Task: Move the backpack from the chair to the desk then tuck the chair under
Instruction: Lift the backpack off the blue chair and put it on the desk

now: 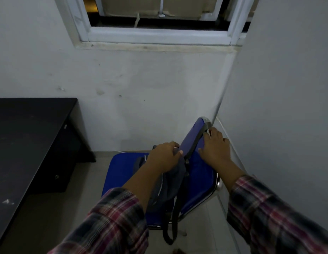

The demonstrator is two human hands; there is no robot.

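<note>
A dark grey backpack (pixel 170 182) sits on the seat of a blue chair (pixel 121 169) in the room's corner. One of its straps (pixel 196 142) runs up over the chair's backrest, and another loop hangs below the seat. My left hand (pixel 165 156) grips the top of the backpack. My right hand (pixel 216 145) lies on the backrest with its fingers at the strap. Whether those fingers hold the strap I cannot tell. The dark desk (pixel 27 136) stands to the left, apart from the chair.
White walls meet in a corner right behind the chair. A window with a white frame (pixel 159 36) is above. Pale tiled floor (pixel 90 178) lies between desk and chair. The desk's side shows drawers with round knobs (pixel 57 176).
</note>
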